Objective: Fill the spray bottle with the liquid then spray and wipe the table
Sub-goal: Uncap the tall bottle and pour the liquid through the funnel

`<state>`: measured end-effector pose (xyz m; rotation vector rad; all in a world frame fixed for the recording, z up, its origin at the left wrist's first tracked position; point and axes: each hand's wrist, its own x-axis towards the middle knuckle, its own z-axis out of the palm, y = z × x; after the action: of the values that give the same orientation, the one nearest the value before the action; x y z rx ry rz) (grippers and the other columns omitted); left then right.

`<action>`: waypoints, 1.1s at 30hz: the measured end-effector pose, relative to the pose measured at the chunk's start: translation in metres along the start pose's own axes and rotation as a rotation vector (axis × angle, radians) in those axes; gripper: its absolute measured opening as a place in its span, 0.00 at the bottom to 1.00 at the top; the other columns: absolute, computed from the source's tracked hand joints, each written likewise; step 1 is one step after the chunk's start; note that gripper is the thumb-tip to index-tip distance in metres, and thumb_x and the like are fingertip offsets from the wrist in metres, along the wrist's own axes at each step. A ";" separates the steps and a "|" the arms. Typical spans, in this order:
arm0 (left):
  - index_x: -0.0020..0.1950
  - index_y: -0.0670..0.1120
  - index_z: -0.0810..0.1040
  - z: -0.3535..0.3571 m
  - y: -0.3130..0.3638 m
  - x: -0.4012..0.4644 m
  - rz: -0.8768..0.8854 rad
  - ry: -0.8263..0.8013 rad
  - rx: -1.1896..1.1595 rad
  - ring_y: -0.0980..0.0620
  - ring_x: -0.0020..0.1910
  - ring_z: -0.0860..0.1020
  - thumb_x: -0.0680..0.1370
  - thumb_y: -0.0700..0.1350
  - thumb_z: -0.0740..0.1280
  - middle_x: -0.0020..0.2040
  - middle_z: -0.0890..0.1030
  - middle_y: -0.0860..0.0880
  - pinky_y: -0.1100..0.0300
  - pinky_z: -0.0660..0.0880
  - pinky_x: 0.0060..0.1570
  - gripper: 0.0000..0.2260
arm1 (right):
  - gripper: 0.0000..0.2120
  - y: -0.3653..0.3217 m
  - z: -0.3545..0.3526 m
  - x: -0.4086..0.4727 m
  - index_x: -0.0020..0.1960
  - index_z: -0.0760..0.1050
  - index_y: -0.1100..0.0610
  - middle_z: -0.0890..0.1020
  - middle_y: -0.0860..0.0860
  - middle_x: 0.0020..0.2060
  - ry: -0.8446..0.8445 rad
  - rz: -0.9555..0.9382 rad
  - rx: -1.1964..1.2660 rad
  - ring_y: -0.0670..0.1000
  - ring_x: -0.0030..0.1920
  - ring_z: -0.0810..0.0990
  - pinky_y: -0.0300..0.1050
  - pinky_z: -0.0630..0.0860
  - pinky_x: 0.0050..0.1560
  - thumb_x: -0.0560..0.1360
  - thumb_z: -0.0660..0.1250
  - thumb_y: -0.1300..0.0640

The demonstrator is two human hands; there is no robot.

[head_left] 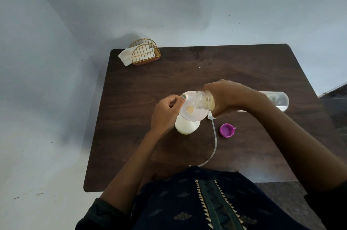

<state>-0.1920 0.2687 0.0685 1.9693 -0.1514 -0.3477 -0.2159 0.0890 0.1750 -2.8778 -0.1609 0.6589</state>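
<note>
While pouring yellowish liquid from tilted source bottle gripped in right hand, left hand pinching funnel rim on white spray bottle — risking funnel tipping, overflowing onto table.

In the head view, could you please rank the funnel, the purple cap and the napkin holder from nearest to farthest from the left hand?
1. Funnel: the left hand holds its rim, above the white spray bottle.
2. Purple cap: on the table, off to the right.
3. Napkin holder: at the far left corner.

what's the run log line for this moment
step: filling | right hand: tilts bottle into funnel | left hand: steadies funnel on spray bottle | cap: off
</note>
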 end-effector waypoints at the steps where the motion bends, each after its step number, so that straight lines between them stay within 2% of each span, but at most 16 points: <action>1: 0.41 0.55 0.79 0.000 0.001 0.000 -0.001 0.000 0.000 0.55 0.35 0.75 0.74 0.61 0.60 0.34 0.79 0.53 0.49 0.75 0.39 0.14 | 0.25 0.000 -0.001 0.000 0.58 0.71 0.55 0.73 0.47 0.42 -0.001 0.001 0.000 0.49 0.43 0.74 0.35 0.63 0.31 0.64 0.76 0.53; 6: 0.39 0.58 0.78 0.000 0.002 0.000 -0.006 0.006 0.015 0.55 0.35 0.75 0.73 0.61 0.60 0.34 0.78 0.54 0.46 0.77 0.41 0.11 | 0.25 0.000 0.000 0.001 0.57 0.71 0.54 0.75 0.48 0.44 -0.001 0.007 -0.002 0.50 0.44 0.75 0.38 0.69 0.36 0.64 0.76 0.53; 10: 0.40 0.57 0.78 0.001 0.002 0.000 -0.001 0.006 0.019 0.54 0.36 0.76 0.74 0.60 0.60 0.35 0.79 0.53 0.46 0.77 0.41 0.11 | 0.25 0.000 0.000 0.000 0.57 0.71 0.54 0.74 0.47 0.43 0.001 0.003 -0.001 0.50 0.45 0.74 0.36 0.64 0.32 0.64 0.76 0.52; 13: 0.40 0.56 0.79 0.001 0.001 0.000 0.001 0.007 0.012 0.54 0.35 0.76 0.74 0.60 0.60 0.34 0.79 0.52 0.46 0.77 0.40 0.12 | 0.26 0.000 0.001 0.001 0.57 0.71 0.54 0.75 0.47 0.43 0.002 0.001 0.002 0.50 0.45 0.75 0.39 0.68 0.37 0.63 0.77 0.52; 17: 0.40 0.56 0.79 0.001 0.000 0.000 0.001 0.005 0.001 0.54 0.35 0.75 0.74 0.60 0.60 0.34 0.79 0.52 0.47 0.76 0.39 0.12 | 0.25 0.000 0.001 0.001 0.57 0.71 0.54 0.74 0.46 0.42 -0.007 -0.001 0.003 0.49 0.44 0.75 0.39 0.69 0.37 0.64 0.77 0.53; 22: 0.41 0.54 0.80 0.000 0.000 0.000 0.000 0.009 -0.008 0.55 0.34 0.74 0.74 0.61 0.60 0.34 0.79 0.51 0.51 0.72 0.37 0.14 | 0.23 0.000 0.001 0.000 0.53 0.71 0.53 0.78 0.49 0.44 0.005 0.006 -0.026 0.51 0.45 0.77 0.47 0.77 0.43 0.62 0.76 0.51; 25: 0.41 0.53 0.80 0.000 0.001 0.000 0.000 0.009 -0.006 0.54 0.34 0.74 0.74 0.61 0.60 0.34 0.79 0.50 0.50 0.73 0.37 0.15 | 0.21 0.001 0.000 -0.001 0.49 0.69 0.51 0.78 0.49 0.44 0.004 0.009 -0.042 0.52 0.45 0.76 0.44 0.72 0.38 0.63 0.76 0.51; 33: 0.43 0.51 0.80 -0.001 0.001 -0.001 -0.004 0.010 -0.010 0.54 0.33 0.74 0.74 0.61 0.60 0.32 0.78 0.51 0.52 0.71 0.36 0.17 | 0.24 0.000 0.000 0.000 0.55 0.71 0.53 0.76 0.48 0.44 -0.010 0.009 -0.015 0.50 0.45 0.75 0.40 0.69 0.38 0.64 0.77 0.51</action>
<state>-0.1924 0.2689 0.0699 1.9619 -0.1395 -0.3403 -0.2158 0.0893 0.1751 -2.8915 -0.1541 0.6760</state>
